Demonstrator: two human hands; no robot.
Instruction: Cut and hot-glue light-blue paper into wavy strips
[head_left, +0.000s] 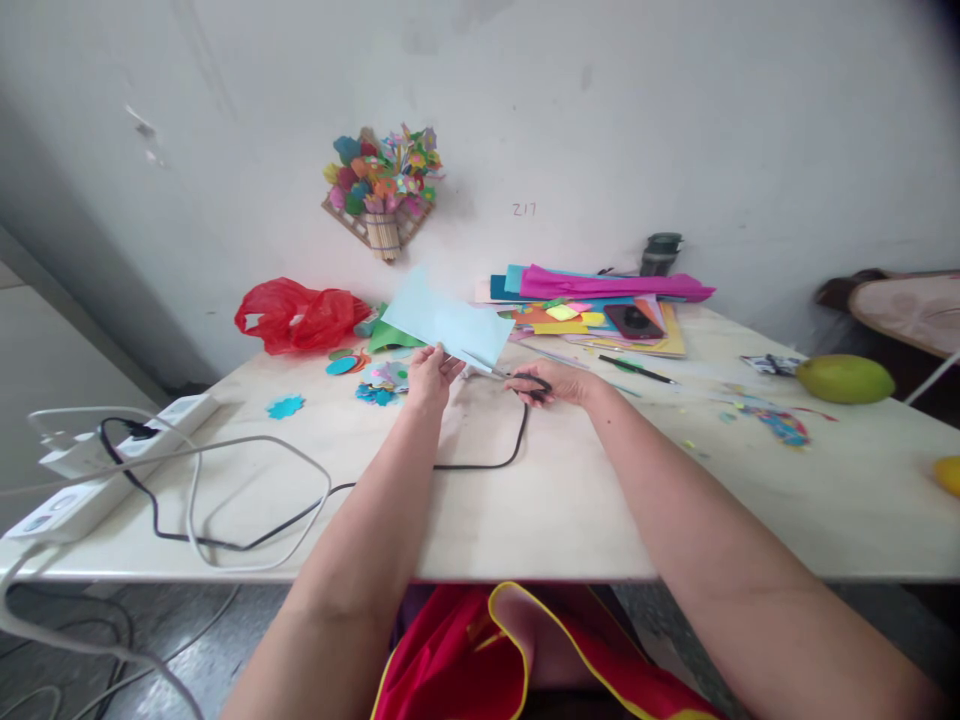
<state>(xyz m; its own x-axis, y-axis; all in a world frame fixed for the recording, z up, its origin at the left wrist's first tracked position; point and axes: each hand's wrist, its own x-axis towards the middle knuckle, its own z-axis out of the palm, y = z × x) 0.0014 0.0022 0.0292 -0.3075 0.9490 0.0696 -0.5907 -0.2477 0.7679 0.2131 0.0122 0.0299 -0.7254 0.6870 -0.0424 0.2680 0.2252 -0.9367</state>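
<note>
A light blue sheet of paper [450,322] is held up above the table, its lower left edge pinched in my left hand [433,375]. My right hand [551,382] is closed round the black handles of a pair of scissors [534,388]. The scissor blades point left and lie along the lower edge of the sheet. Whether they are parted is too small to tell. Behind and left of the paper lies a green sheet [395,335]. Small cut paper pieces [377,393] lie on the table left of my left hand.
A red plastic bag [300,315], a power strip [112,470] and loose cables are on the left. Stacked coloured papers [585,290], a phone [634,321] and a black pen [637,369] lie behind. Paper scraps [784,425] and a green fruit [845,379] are on the right.
</note>
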